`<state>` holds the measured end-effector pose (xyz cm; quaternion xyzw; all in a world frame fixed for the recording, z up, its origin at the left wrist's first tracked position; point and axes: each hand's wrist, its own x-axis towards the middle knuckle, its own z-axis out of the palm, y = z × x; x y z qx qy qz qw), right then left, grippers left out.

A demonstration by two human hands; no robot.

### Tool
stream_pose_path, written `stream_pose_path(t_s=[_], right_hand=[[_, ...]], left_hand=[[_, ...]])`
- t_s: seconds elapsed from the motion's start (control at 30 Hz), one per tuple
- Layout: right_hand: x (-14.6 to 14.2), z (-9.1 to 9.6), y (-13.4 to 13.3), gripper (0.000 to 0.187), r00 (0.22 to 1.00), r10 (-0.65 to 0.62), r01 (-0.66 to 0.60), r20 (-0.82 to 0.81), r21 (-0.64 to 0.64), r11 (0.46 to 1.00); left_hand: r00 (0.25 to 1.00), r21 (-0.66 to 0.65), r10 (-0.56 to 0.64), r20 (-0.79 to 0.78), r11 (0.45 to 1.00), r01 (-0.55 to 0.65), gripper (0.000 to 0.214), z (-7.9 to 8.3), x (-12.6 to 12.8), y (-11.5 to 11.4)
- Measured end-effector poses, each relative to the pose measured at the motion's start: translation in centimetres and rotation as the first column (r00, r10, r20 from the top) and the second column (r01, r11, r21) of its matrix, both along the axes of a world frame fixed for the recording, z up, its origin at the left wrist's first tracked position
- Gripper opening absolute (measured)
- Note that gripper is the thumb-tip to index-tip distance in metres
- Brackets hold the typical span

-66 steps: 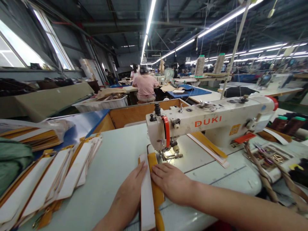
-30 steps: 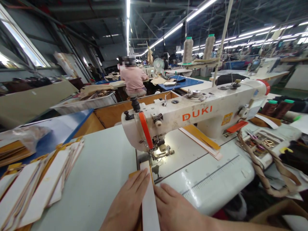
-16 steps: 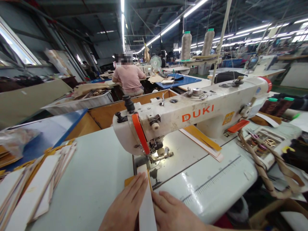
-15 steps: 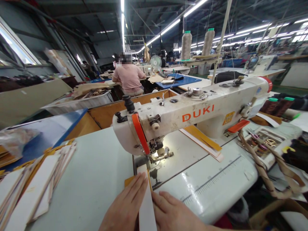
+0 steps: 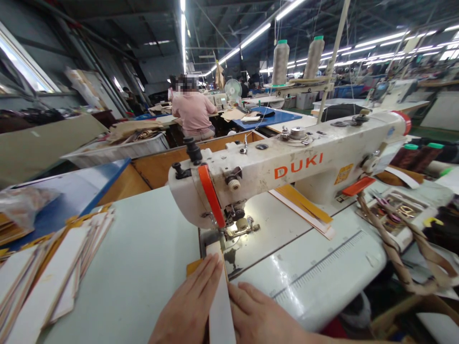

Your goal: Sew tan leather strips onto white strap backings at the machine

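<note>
A long white strip with a yellow-brown layer along its edge [image 5: 220, 306] lies on the machine bed, its far end by the presser foot [image 5: 217, 235] of the sewing machine [image 5: 258, 167]. My left hand [image 5: 190, 301] holds the strip from the left, its straight fingers pressed together over the top; the thumb is hidden. Against the right edge of the strip, my right hand [image 5: 260, 313] grips with bent fingers, their tips partly out of sight. A yellow-brown end piece [image 5: 193, 267] sticks out beyond my left fingers. Whether the needle is in the strip cannot be seen.
Piled white and yellow-brown strips [image 5: 60, 272] lie on the left of the table. More strips [image 5: 304, 210] rest behind the machine arm. To the right is a tray with scissors [image 5: 394, 212]. Thread cones [image 5: 280, 62] stand above. A person in pink [image 5: 193, 112] sits farther back.
The view has shifted slightly, so the machine appears a little farther right. Both hands keep almost the same place on the strip.
</note>
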<state>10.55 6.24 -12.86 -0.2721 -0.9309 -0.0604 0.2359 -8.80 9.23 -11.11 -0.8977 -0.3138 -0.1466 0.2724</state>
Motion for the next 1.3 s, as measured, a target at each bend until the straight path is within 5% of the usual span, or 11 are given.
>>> stream_pose_path(t_s=[0.53,0.67,0.83,1.07,1.3], right_hand=[[0.6,2.5,0.1,0.027,1.0,0.024,-0.023,0.009,-0.082,0.996],[1.0,3.5,0.7,0.021,0.996,-0.079,0.082,0.041,-0.078,0.994],[0.9,3.3,2.0,0.005,0.988,-0.154,0.154,0.013,-0.122,0.98],[1.7,4.1,3.5,0.014,0.991,0.128,-0.128,0.034,-0.009,0.992],[1.6,4.2,4.4,0.017,0.976,0.208,-0.209,0.066,0.011,0.978]], left_hand=[[1.0,-0.066,-0.002,-0.025,0.998,0.0,0.045,0.8,0.3,0.0],[1.0,-0.048,-0.01,-0.015,0.999,0.009,0.044,0.9,0.3,0.3],[0.998,-0.178,0.055,0.012,0.983,-0.052,0.047,1.4,0.3,0.2],[0.996,-0.192,0.088,0.011,0.978,-0.085,0.043,3.0,1.8,-0.6],[0.999,-0.028,0.051,-0.019,0.998,-0.051,0.04,3.7,3.1,-1.3]])
